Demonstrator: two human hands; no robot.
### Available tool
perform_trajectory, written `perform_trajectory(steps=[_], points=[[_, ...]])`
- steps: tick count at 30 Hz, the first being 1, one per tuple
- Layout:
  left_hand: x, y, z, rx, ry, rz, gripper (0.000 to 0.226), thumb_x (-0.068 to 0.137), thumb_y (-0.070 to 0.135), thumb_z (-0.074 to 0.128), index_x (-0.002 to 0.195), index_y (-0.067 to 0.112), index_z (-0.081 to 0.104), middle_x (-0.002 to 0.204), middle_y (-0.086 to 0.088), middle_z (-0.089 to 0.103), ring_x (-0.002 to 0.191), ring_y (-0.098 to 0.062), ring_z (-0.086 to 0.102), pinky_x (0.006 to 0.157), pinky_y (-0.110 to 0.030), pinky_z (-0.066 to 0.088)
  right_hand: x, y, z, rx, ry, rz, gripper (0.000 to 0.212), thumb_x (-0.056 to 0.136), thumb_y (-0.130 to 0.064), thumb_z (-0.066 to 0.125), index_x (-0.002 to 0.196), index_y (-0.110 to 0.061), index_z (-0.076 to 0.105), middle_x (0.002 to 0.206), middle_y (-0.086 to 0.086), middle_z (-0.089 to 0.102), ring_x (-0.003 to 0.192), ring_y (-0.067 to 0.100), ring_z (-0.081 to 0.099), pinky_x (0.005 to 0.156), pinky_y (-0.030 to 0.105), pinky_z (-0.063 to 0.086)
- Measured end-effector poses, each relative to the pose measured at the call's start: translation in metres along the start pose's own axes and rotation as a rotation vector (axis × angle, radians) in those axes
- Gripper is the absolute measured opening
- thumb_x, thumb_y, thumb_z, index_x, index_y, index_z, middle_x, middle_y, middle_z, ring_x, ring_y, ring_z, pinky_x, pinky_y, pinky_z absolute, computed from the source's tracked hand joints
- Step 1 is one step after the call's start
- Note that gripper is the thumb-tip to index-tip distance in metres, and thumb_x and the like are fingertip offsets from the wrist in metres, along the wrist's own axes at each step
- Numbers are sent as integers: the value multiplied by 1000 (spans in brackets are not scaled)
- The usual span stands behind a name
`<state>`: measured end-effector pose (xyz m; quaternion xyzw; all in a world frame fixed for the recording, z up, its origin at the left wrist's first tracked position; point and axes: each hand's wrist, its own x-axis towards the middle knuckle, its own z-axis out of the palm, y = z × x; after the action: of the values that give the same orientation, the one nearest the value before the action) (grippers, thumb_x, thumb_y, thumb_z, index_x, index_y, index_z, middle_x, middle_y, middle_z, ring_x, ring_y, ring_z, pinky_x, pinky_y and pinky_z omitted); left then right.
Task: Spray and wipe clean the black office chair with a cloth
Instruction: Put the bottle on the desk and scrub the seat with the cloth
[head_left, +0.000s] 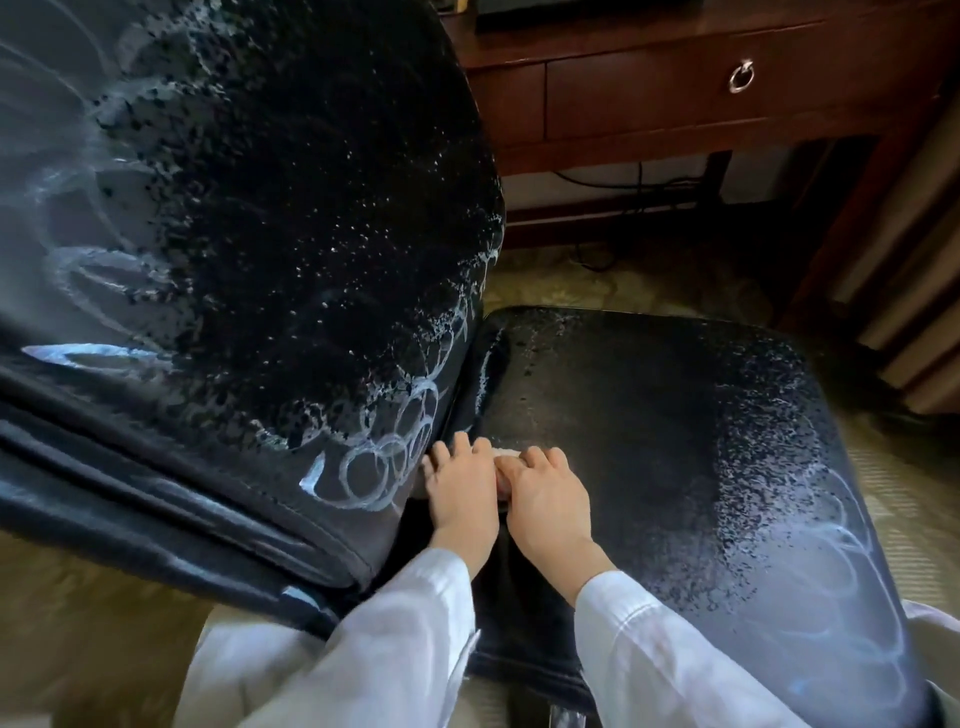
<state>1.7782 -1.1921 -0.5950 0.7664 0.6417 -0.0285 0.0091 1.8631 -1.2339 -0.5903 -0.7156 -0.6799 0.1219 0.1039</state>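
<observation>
Chair: the black office chair (613, 525) filled the view, with its backrest (291, 218) on the left and its seat (649, 415) on the right.
Wet film: spray droplets (374, 228) speckled the backrest, and pale swirl marks (387, 467) ringed its near-right corner. Similar swirls showed at the seat's right edge.
Cloth: a pale cloth (505, 456) lay at the near-left of the seat, just beside the crease under the backrest. Only a sliver showed between the hands, so its fold could not be told.
Left hand: the left hand (457, 486) had its fingers bent over the cloth and bore down on it, touching the backrest's lower edge.
Right hand: the right hand (545, 496) lay just beside the left, its fingers likewise curled over the cloth.
Surroundings: a wooden desk (675, 119) with a ring pull (741, 76) stood far right, with cables (613, 182) beneath it.
Risk: the chair probably swivels or rolls, so a hard two-handed push could shift it and skid the cloth. A bunched cloth would likely smear the liquid into streaks, and liquid could collect in the crease.
</observation>
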Motion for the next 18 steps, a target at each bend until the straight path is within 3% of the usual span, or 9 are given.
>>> perform_trajectory(steps=[11, 18], points=[[145, 51, -1, 43, 67, -1, 26, 103, 16, 35, 122, 12, 53, 134, -11, 42, 128, -33, 35, 108, -47, 33, 131, 60, -15, 14, 102, 31, 32, 96, -26, 49, 129, -25, 52, 120, 4, 55, 110, 23, 45, 83, 31, 44], [220, 73, 1, 102, 74, -7, 27, 102, 7, 34, 122, 8, 52, 137, -16, 40, 123, -40, 41, 108, -49, 33, 205, 88, -13, -9, 149, 41, 28, 96, -21, 44, 122, -17, 54, 121, 8, 54, 114, 29, 44, 87, 37, 42]])
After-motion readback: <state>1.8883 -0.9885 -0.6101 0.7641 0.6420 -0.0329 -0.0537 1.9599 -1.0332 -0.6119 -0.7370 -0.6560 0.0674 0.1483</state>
